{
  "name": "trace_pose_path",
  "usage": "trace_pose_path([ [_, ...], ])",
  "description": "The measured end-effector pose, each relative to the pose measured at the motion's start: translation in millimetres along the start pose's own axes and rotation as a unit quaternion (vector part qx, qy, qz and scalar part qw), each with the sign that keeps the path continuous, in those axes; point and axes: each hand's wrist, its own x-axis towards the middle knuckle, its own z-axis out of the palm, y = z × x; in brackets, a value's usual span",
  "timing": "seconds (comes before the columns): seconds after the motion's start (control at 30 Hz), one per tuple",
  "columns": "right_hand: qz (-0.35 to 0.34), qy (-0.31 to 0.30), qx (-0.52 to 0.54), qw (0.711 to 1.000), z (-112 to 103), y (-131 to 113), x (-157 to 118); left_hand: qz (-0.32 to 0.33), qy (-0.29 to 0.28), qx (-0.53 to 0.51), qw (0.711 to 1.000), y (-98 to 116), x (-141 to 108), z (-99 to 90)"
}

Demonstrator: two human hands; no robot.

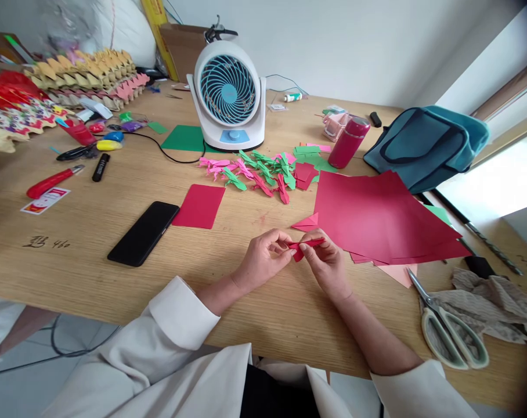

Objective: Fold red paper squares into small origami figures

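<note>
Both of my hands meet over the table's front part, pinching a small folded piece of red paper (299, 253). My left hand (269, 254) grips its left end between thumb and fingertips. Thumb and curled fingers of my right hand (327, 262) hold its right side, covering part of the folds. Just beyond the fingers lies a red paper folded into a triangle (307, 222). A stack of large red paper sheets (381, 217) spreads to the right of my right hand. Farther back sits a pile of folded pink, green and red paper pieces (263, 168).
A white fan (229, 96) stands at the back. Scissors (450, 331) lie right of my right forearm, near a cloth (490, 302). A black phone (144, 234) and red paper rectangle (199, 206) lie left. A red bottle (349, 142) and blue bag (429, 145) stand back right.
</note>
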Motion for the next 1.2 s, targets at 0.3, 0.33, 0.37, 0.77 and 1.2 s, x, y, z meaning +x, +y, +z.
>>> trace_pose_path([
  [0.3, -0.022, -0.013, -0.041, 0.999, 3, -4, 0, 0.044, -0.002, 0.033, 0.998, 1, -1, -1.9],
  [0.33, -0.022, -0.013, -0.040, 0.999, 3, -4, 0, 0.048, -0.005, 0.042, 0.998, 1, -1, -2.3],
  [0.37, -0.020, -0.013, -0.037, 0.999, 3, -3, 0, 0.051, -0.008, 0.050, 0.997, 1, -1, -2.7],
  [0.77, 0.003, -0.024, 0.012, 1.000, 4, -8, 3, 0.080, -0.007, 0.084, 0.993, 0, -1, -2.6],
  [1.2, 0.009, -0.026, -0.022, 0.999, -7, -5, 6, 0.193, -0.038, 0.132, 0.972, 0, 6, -16.4],
])
